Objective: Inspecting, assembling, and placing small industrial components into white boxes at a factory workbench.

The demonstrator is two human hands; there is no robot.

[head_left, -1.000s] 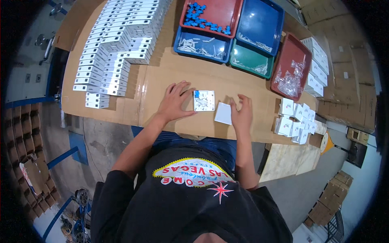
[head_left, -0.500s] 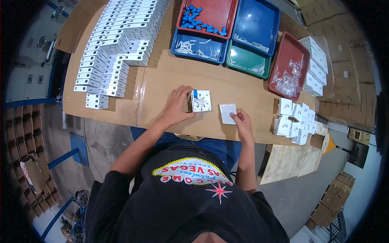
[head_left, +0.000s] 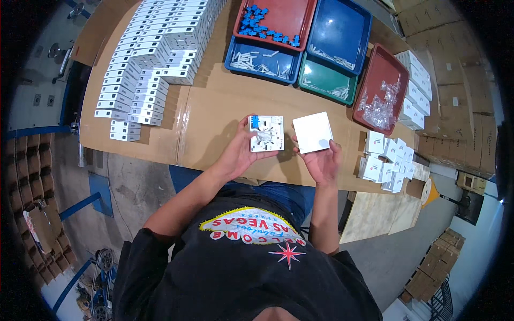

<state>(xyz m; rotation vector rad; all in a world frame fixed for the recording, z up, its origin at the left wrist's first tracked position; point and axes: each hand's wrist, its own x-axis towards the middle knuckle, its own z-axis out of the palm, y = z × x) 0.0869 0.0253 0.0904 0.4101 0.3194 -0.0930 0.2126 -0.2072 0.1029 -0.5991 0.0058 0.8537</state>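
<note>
My left hand (head_left: 239, 156) grips a square white plastic box (head_left: 276, 142), raised off the table with its inside facing up. In the box's upper left corner sits a small blue connector piece (head_left: 255, 124); a clear plastic packet and small white parts lie over the rest. Just to the right, my right hand (head_left: 324, 167) is closed on a square white cover (head_left: 310, 128), its smooth face up and slightly tilted. The box and the cover are apart, with a small gap between them. Some fingers are hidden beneath both pieces.
Stacked white boxes (head_left: 128, 85) fill the table's left. Along the back stand a red tray (head_left: 300, 32) of blue connectors, blue (head_left: 292, 77) and green (head_left: 321, 88) trays of small white parts, and a red tray (head_left: 369, 69) of clear packets. White boxes (head_left: 375, 142) cluster at right.
My left hand has lifted the box, fingers now under it. My right hand has raised the cover and turned it over, so its smooth face shows.
</note>
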